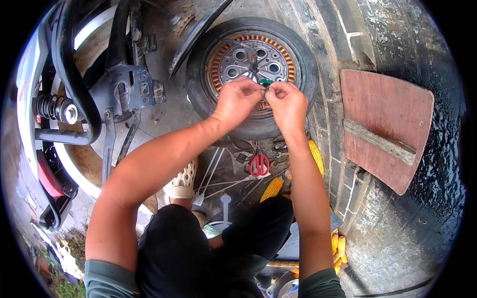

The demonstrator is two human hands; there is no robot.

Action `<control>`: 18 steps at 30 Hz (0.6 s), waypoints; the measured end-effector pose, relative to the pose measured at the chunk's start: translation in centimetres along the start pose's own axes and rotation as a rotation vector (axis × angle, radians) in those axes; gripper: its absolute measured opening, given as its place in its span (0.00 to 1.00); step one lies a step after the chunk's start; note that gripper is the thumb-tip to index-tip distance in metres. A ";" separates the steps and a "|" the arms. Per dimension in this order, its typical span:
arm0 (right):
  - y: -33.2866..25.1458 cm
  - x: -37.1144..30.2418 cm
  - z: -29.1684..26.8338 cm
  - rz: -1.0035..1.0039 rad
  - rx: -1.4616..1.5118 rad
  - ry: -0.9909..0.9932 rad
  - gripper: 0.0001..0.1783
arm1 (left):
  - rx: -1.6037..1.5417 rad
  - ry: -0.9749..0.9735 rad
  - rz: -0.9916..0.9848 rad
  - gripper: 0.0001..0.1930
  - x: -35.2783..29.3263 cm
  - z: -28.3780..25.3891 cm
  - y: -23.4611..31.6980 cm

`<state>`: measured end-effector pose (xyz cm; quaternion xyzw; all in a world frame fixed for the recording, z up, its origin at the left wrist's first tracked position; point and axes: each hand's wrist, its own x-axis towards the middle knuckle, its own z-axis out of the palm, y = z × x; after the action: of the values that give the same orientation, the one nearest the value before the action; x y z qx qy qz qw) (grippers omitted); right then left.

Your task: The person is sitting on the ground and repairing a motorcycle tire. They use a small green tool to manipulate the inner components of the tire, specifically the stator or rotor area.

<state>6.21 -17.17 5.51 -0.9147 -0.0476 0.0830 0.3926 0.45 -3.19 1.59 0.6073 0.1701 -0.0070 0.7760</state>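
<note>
We see both hands meeting, fingertips nearly touching. Left hand: thumb and forefinger pinched, other fingers curled. Right hand: same pinch. Left arm bent sharply, elbow out wide; right arm straighter, reaching forward.

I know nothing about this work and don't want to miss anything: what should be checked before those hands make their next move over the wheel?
1. Wheel lying face up: ok, its axle points upward.
2. Left hand and right hand together at the green part: ok.
3. Firm grip: cannot tell, what the fingertips hold is too small and hidden.
4. Full view of the coils: not ok, the hands cover the near side.
5. Scissors off the wheel: ok, they lie on its near side.
6. Work area tidy: not ok, corn lies near the scissors.
</note>
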 end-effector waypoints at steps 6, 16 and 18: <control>-0.5 0.7 -0.8 -0.267 -0.166 -0.043 0.06 | -0.129 -0.050 -0.238 0.09 0.3 -0.6 1.0; -1.0 0.9 -2.3 0.256 0.144 -0.215 0.11 | -0.141 -0.005 -0.233 0.08 0.4 -0.3 0.7; -1.7 0.5 -2.6 0.310 0.151 -0.237 0.13 | -0.150 0.006 -0.250 0.07 0.3 -0.2 0.8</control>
<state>7.11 -17.78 8.45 -0.8630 0.0543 0.2528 0.4341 0.82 -2.77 2.23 0.5217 0.2468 -0.0888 0.8118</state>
